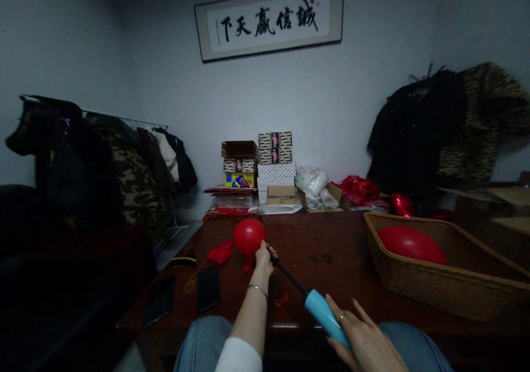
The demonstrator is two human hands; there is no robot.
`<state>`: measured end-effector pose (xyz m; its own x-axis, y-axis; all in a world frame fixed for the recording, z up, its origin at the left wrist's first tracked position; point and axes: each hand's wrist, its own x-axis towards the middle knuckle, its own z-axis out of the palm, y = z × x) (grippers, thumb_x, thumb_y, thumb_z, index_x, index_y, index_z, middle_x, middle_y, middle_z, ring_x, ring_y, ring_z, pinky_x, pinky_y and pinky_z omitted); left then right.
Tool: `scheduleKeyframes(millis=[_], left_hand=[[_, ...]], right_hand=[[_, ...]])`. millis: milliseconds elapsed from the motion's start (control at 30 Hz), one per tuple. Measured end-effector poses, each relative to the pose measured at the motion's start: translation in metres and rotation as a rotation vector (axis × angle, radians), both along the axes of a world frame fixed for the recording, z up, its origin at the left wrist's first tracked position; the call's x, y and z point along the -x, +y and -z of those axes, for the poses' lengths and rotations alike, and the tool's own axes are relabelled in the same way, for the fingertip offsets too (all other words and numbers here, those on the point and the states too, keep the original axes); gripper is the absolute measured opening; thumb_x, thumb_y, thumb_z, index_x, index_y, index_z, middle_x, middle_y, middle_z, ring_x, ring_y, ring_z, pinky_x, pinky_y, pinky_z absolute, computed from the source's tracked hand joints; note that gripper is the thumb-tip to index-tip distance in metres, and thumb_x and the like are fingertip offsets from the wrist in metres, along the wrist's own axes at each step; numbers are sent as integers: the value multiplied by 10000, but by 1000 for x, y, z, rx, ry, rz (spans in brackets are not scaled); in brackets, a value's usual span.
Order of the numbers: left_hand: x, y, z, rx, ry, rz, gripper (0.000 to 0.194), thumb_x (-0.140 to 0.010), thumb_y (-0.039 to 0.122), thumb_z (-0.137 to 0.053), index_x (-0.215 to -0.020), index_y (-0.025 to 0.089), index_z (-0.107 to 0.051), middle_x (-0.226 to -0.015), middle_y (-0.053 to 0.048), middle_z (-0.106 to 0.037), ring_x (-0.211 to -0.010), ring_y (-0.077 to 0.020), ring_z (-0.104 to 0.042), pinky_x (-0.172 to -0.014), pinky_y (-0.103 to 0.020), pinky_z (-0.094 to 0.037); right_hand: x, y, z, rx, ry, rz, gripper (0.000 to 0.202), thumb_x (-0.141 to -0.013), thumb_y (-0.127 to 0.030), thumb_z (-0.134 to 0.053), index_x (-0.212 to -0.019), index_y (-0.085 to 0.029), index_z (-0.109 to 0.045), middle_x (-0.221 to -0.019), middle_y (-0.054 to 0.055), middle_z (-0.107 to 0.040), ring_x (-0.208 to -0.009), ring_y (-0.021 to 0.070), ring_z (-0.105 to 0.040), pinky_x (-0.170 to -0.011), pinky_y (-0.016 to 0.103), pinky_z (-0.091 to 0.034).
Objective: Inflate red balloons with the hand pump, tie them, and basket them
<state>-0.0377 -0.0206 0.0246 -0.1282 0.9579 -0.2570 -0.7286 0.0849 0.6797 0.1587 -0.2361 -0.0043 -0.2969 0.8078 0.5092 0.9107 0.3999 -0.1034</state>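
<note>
A small round red balloon (249,236) is partly inflated at the tip of a blue hand pump (327,317) with a black rod. My left hand (265,256) is closed where the balloon's neck meets the black end of the pump. Against the blue barrel rests my right hand (360,333), its fingers stretched out and apart along the side, not wrapped round it. Left of the balloon lie limp red balloons (220,253) on the dark wooden table (290,228).
A wicker basket (439,283) holding a large red balloon (412,244) stands at the right. Two dark phones (208,288) lie front left, near yellow bands. Black rings (320,258) are mid-table. Stacked boxes (276,179) and plastic bags line the back.
</note>
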Motion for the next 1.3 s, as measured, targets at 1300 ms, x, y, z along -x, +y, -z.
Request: scheduleKeyframes(millis=[1300], left_hand=[[13,6,9,24,15,-22,276,-905,330,-424,-672,186,-389,-447,62,-383,-336,-63,-362,-366,-173,-279]], right_hand=[[15,11,4,-1,-23,30,622,-796,-227,-527,-1382,-160,-327,-921,33,-664,-818,173,-643,-1068,428,-281]])
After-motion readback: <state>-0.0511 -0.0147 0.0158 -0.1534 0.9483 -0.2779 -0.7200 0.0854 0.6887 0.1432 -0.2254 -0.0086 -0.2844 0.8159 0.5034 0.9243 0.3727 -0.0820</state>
